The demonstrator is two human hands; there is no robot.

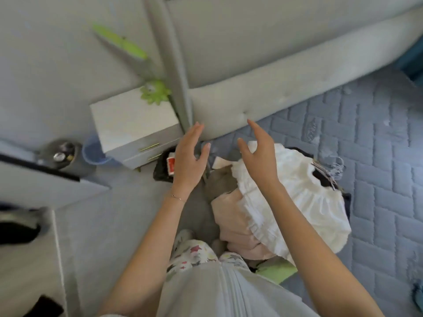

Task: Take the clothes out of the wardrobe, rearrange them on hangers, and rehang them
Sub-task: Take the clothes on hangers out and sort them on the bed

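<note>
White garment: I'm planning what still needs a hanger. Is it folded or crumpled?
Crumpled. The white garment lies bunched on the bed, ruffles askew, partly over a pink garment. No hanger shows in it.

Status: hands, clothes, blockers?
Open, empty: left hand, right hand. Both over clothes pile on bed; white ruffled garment on top. Nothing between hands and pile.

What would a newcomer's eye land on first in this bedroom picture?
First, the left hand and right hand, both open and empty, raised mid-view. Beneath the right one a white ruffled garment tops a heap of clothes, partly over a pink garment, at the edge of the blue quilted bed. A white nightstand stands further left.
</note>
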